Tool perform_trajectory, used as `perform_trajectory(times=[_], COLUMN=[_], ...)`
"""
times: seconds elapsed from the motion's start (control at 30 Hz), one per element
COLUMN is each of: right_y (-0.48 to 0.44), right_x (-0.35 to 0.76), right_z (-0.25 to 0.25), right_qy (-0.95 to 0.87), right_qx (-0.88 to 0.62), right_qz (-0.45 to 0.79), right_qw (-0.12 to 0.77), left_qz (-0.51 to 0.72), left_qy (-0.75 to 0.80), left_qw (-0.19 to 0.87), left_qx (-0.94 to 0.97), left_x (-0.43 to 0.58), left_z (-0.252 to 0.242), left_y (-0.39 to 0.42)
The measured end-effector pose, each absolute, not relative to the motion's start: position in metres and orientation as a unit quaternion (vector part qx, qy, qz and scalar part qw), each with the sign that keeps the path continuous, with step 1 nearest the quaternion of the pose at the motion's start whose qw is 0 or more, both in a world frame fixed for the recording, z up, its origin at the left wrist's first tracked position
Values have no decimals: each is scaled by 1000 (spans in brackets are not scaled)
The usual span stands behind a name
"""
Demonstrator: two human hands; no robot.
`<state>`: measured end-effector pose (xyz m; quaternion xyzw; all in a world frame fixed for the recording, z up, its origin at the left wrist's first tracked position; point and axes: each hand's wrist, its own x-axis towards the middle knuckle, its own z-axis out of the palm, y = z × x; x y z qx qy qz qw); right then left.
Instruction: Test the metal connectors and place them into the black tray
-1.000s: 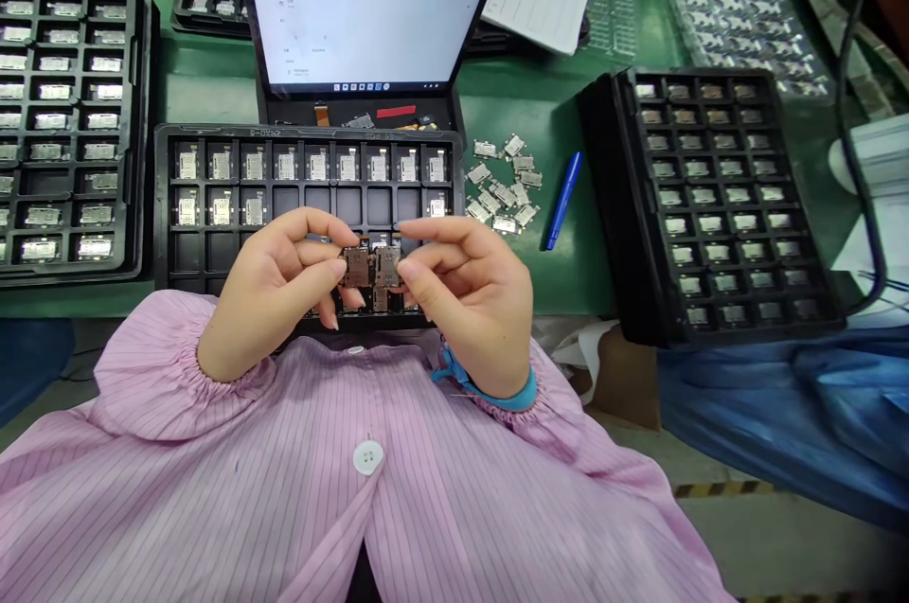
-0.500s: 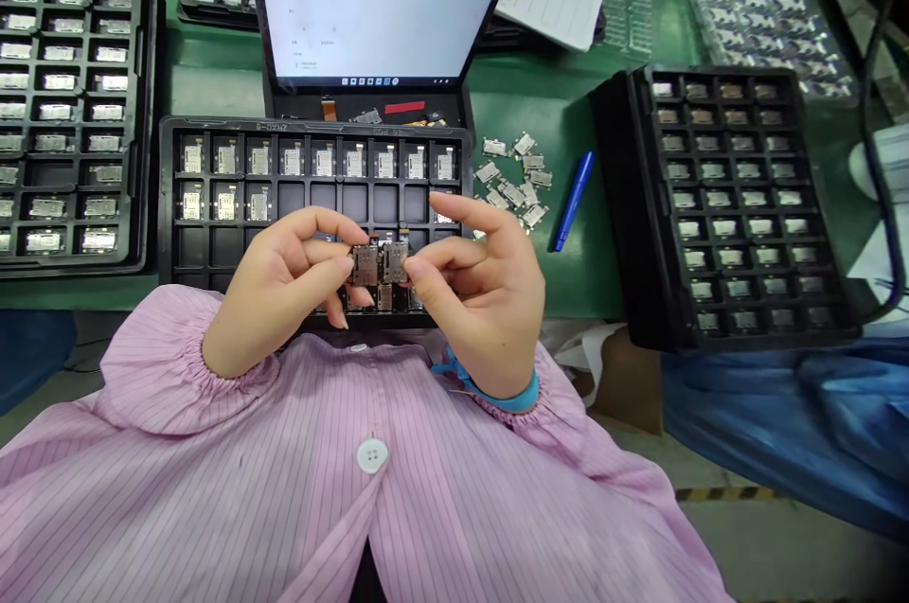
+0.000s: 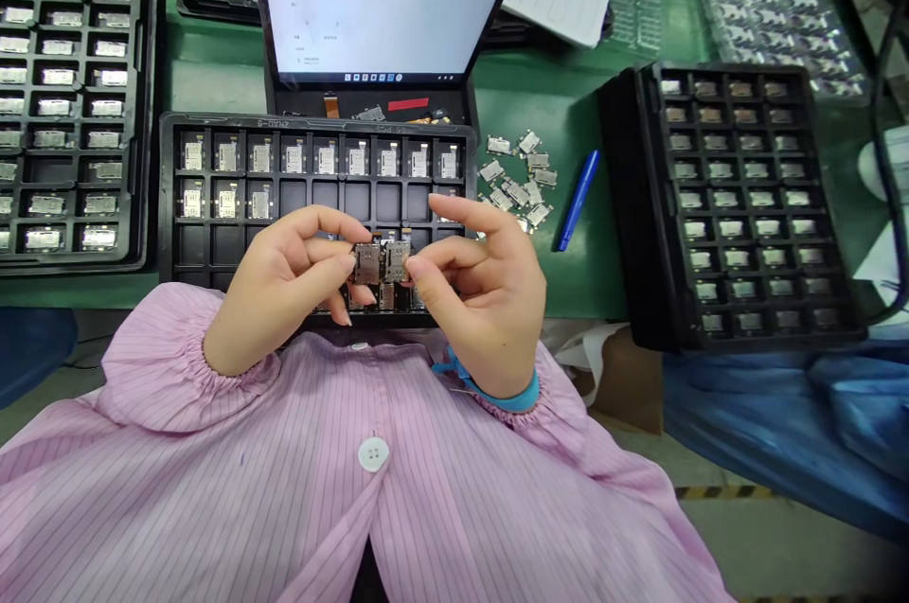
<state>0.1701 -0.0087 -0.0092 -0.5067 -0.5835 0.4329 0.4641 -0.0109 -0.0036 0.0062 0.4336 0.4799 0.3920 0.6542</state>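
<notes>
Between the fingers point(image 3: 420, 274), two metal parts point(image 3: 367, 263) (side by side)

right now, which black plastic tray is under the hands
The middle black plastic tray, before the pink striped coat; other trays lie left, right or farther back.

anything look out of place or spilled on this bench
One thing: the loose heap of small silver metal parts lies at mixed angles on the green tabletop, beside the black plastic compartment tray, where similar parts sit in neat rows. The parts are too small to judge damage.
</notes>
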Motion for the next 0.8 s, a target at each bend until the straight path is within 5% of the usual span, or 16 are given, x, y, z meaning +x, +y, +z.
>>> perform_trajectory(times=[0.8], right_y=[-8], right_x=[173], right_z=[-12], right_qy=[-616], right_qx=[-490], right_qz=[415], right_qw=[456], left_qz=[398], left_qy=[483], left_qw=[636], left_qx=[452], left_x=[-14], left_z=[6], left_y=[-4])
